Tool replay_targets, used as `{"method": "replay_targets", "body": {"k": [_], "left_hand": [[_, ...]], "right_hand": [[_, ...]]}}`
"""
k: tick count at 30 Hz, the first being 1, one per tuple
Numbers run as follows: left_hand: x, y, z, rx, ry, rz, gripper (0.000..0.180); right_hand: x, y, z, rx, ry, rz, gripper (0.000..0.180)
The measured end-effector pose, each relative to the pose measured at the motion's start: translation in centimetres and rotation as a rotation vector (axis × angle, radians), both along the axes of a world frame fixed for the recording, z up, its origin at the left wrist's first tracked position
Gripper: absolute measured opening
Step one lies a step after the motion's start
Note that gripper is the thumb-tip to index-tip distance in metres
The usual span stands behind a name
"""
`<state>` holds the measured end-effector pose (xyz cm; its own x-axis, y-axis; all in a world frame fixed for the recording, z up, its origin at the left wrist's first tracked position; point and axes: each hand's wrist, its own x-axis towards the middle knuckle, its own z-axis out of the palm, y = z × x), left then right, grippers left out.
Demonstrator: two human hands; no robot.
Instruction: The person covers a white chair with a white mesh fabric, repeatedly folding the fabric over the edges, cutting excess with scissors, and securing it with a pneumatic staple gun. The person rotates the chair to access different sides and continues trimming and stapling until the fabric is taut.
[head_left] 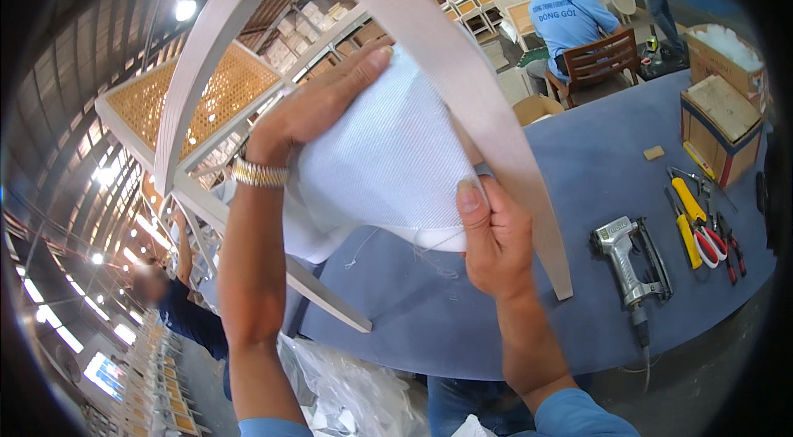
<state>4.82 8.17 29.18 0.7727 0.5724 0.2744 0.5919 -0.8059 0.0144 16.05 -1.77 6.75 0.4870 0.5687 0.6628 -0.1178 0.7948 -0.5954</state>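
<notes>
A chair with a pale whitewashed wooden frame [462, 57] is tilted up in front of me, its curved legs spread over the table. Light-blue woven fabric [380, 160] covers a panel inside the frame, and loose threads [429, 255] hang from its lower edge. My left hand [318, 102], with a metal watch band [260, 173] at the wrist, holds the panel's upper left side; its thumb shows, most other fingers are hidden. At the lower right corner, my right hand [496, 230] pinches the fabric edge between thumb and curled fingers, beside a leg.
On the blue-grey table [578, 156] at right lie a staple gun [628, 259] with a hose, yellow-handled tools [687, 218], red-and-white pliers [710, 245] and cardboard boxes [723, 119]. Behind the frame is a cane panel [211, 102]. A person in blue [570, 20] sits beyond the table.
</notes>
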Motion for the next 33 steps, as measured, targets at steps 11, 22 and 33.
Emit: {"method": "replay_targets", "body": {"k": [11,22,33], "left_hand": [[2.4,-5.7,-4.8,0.543,0.127,-0.132,0.072],[3.1,-4.5,-7.0,0.745,0.021,-0.183,0.063],[3.3,-4.3,-8.9,0.903,-0.074,-0.166,0.06]], "right_hand": [[0.0,1.2,-0.2,0.192,0.09,-0.095,0.023],[-0.7,1.8,-0.2,0.229,0.092,-0.16,0.027],[-1.4,3.0,-1.4,0.193,0.046,-0.194,0.028]]}}
